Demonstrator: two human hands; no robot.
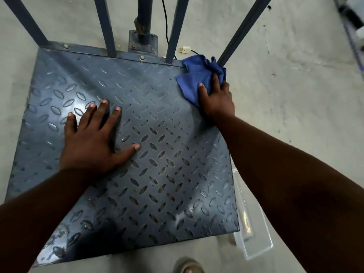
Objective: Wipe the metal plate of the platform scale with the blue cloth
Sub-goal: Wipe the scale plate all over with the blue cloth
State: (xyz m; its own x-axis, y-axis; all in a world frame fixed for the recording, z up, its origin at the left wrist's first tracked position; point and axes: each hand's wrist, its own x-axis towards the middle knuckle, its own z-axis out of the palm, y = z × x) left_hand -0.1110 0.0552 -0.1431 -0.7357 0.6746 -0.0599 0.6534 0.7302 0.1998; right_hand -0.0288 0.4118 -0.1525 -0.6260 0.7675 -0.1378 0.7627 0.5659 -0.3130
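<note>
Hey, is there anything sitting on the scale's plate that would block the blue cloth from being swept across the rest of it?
Only the person's own left hand, lying flat with fingers spread on the metal plate, left of centre. The right hand holds the blue cloth at the far right corner. Nothing else visible lies on the plate.

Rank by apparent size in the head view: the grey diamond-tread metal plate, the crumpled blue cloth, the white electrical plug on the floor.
1. Grey diamond-tread metal plate
2. Crumpled blue cloth
3. White electrical plug
</note>
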